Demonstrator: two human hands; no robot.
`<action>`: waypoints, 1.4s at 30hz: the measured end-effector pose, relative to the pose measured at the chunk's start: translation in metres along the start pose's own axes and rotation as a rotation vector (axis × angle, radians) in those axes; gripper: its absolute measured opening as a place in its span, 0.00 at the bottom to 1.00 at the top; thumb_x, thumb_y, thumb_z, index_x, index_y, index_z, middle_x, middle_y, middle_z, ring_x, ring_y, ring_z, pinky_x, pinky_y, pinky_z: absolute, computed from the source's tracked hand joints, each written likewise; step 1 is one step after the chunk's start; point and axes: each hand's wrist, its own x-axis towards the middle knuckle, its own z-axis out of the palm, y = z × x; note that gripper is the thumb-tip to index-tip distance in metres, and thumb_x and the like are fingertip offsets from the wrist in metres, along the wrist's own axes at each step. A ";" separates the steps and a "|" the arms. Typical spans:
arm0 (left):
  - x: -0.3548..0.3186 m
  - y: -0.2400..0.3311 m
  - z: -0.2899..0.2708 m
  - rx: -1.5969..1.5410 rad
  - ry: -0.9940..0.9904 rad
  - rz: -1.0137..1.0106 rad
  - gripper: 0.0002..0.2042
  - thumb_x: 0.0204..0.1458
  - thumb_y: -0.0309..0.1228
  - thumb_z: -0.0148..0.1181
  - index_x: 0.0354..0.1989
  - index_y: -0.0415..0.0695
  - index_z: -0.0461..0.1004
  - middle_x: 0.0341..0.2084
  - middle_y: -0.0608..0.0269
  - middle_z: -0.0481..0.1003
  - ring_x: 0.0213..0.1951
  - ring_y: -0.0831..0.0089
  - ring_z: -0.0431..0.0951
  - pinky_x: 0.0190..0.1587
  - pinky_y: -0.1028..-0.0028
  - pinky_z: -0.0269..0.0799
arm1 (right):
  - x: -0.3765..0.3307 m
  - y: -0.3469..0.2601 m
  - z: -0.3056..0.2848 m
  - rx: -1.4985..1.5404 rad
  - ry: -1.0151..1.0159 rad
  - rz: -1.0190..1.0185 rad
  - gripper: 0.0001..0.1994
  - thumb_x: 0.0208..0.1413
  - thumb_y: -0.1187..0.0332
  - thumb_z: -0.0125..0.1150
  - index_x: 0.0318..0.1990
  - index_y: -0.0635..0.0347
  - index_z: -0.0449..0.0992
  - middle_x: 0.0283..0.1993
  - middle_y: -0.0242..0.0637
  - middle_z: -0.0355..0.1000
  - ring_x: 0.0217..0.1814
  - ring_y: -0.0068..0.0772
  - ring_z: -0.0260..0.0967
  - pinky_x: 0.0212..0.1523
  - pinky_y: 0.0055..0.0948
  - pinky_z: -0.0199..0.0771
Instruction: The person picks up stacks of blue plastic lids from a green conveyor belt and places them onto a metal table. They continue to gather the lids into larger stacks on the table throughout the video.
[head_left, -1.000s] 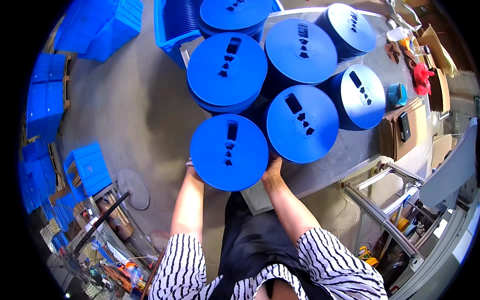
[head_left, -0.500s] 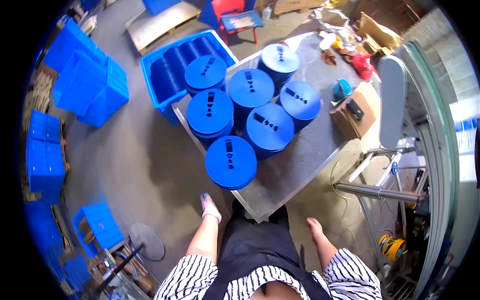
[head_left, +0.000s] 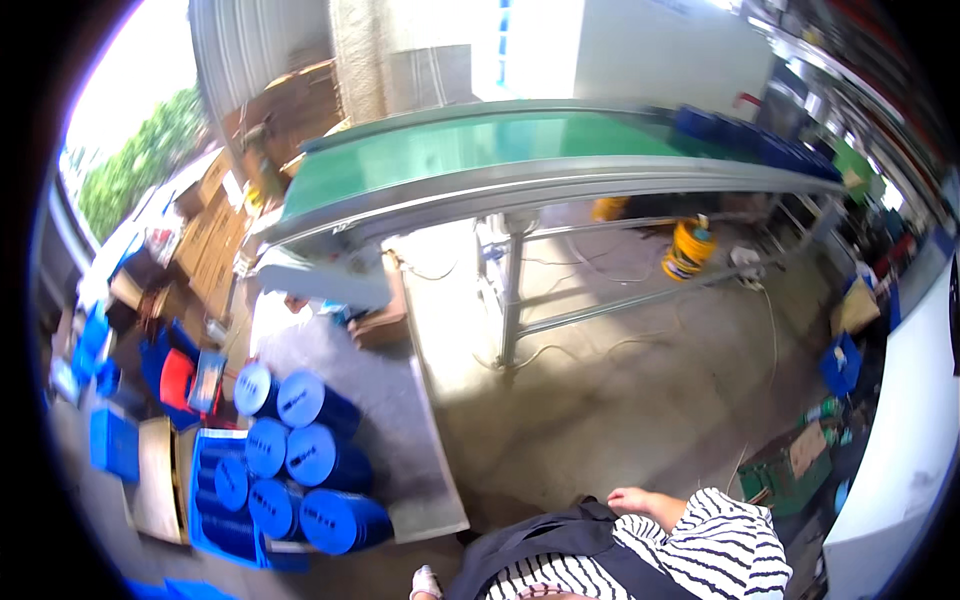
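At the bottom edge my left hand (head_left: 426, 583), in a pale covering, hangs with its fingers loosely stretched and holds nothing visible. My right hand (head_left: 632, 499) is bare, held out beside the black apron (head_left: 540, 535), loosely open with nothing visible in it. Neither one touches anything. Nearest my left hand is a grey-topped table (head_left: 405, 450) whose left part bears several stacks of round blue plastic discs (head_left: 345, 522), each with dark marks on top. Next to the table a blue crate (head_left: 205, 490) holds more blue ribbed pieces.
A green conveyor belt (head_left: 480, 145) on a metal frame (head_left: 512, 290) spans the far side, with dark blue items (head_left: 760, 145) at its right end. Beneath it stands a yellow bucket (head_left: 690, 248), near cables on the floor. Cardboard boxes (head_left: 205, 250) and a red chair (head_left: 178, 380) are left.
My view has swung right, bringing the conveyor into sight; the table and blue stacks now lie lower left. Both hands still hang apart from everything.
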 end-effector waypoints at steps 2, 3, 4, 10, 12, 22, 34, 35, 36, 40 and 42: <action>0.028 0.070 0.005 0.222 -0.088 0.203 0.16 0.53 0.38 0.38 0.32 0.40 0.71 0.36 0.47 0.73 0.44 0.54 0.71 0.44 0.62 0.67 | 0.003 0.079 -0.016 -0.007 0.062 -0.014 0.18 0.51 0.54 0.57 0.46 0.53 0.73 0.47 0.36 0.70 0.49 0.31 0.65 0.51 0.31 0.65; 0.056 0.052 0.003 0.599 0.151 0.653 0.15 0.53 0.38 0.40 0.30 0.41 0.71 0.33 0.50 0.73 0.37 0.55 0.74 0.37 0.62 0.69 | 0.001 0.104 -0.008 0.062 0.082 -0.029 0.19 0.50 0.54 0.57 0.45 0.54 0.73 0.46 0.37 0.71 0.49 0.32 0.66 0.50 0.31 0.65; 0.052 0.089 0.018 0.234 0.181 0.470 0.14 0.52 0.39 0.41 0.28 0.42 0.70 0.29 0.51 0.73 0.31 0.57 0.74 0.33 0.61 0.68 | -0.013 0.139 -0.014 0.121 0.129 -0.015 0.19 0.49 0.54 0.58 0.44 0.55 0.74 0.45 0.38 0.71 0.49 0.33 0.66 0.49 0.32 0.65; -0.075 0.314 0.093 -0.094 -0.244 0.234 0.19 0.52 0.43 0.44 0.42 0.42 0.69 0.30 0.58 0.70 0.27 0.67 0.67 0.30 0.68 0.64 | -0.068 0.273 -0.056 0.652 0.548 0.191 0.13 0.50 0.59 0.58 0.38 0.57 0.74 0.27 0.28 0.69 0.23 0.21 0.61 0.24 0.25 0.65; -0.071 0.360 0.143 0.000 -0.318 0.400 0.21 0.52 0.45 0.45 0.47 0.42 0.68 0.35 0.57 0.71 0.34 0.66 0.67 0.37 0.68 0.64 | -0.075 0.289 -0.078 0.860 0.790 0.241 0.11 0.50 0.61 0.58 0.37 0.56 0.73 0.24 0.26 0.66 0.20 0.20 0.59 0.21 0.23 0.61; -0.125 0.628 0.278 0.471 -0.521 0.812 0.20 0.53 0.40 0.45 0.51 0.42 0.67 0.46 0.50 0.71 0.49 0.58 0.70 0.52 0.67 0.63 | -0.054 0.285 -0.172 0.811 0.838 0.080 0.12 0.50 0.62 0.57 0.37 0.60 0.74 0.32 0.32 0.71 0.34 0.25 0.67 0.36 0.26 0.68; -0.050 0.945 0.368 0.766 -0.626 0.934 0.22 0.53 0.42 0.37 0.49 0.41 0.67 0.49 0.45 0.67 0.53 0.51 0.64 0.54 0.64 0.59 | -0.034 0.361 -0.386 0.811 0.699 0.245 0.15 0.53 0.57 0.52 0.35 0.61 0.74 0.28 0.34 0.72 0.31 0.27 0.68 0.34 0.27 0.68; -0.047 0.983 0.388 0.605 -0.578 0.932 0.22 0.53 0.40 0.36 0.49 0.40 0.66 0.49 0.45 0.67 0.53 0.53 0.64 0.54 0.66 0.59 | -0.024 0.359 -0.403 0.836 0.726 0.235 0.15 0.53 0.57 0.52 0.35 0.62 0.74 0.28 0.34 0.72 0.31 0.28 0.68 0.34 0.27 0.68; -0.059 1.028 0.388 0.730 -0.469 1.124 0.21 0.53 0.39 0.38 0.49 0.39 0.67 0.48 0.46 0.67 0.53 0.56 0.65 0.54 0.68 0.59 | -0.014 0.356 -0.419 0.852 0.745 0.230 0.16 0.53 0.57 0.52 0.35 0.62 0.74 0.28 0.35 0.72 0.30 0.28 0.68 0.34 0.27 0.68; -0.194 1.201 0.368 0.212 -0.653 1.076 0.18 0.54 0.36 0.48 0.51 0.40 0.66 0.43 0.53 0.70 0.49 0.67 0.68 0.51 0.73 0.62 | 0.006 0.314 -0.512 0.793 0.860 0.117 0.15 0.54 0.58 0.51 0.38 0.61 0.74 0.28 0.33 0.72 0.31 0.25 0.68 0.32 0.27 0.68; -0.208 1.256 0.373 -0.146 -0.837 1.363 0.20 0.57 0.39 0.46 0.54 0.41 0.63 0.43 0.60 0.70 0.43 0.73 0.69 0.48 0.74 0.64 | 0.042 0.333 -0.555 0.583 0.898 -0.140 0.15 0.54 0.58 0.50 0.39 0.61 0.73 0.28 0.33 0.71 0.32 0.23 0.68 0.32 0.26 0.67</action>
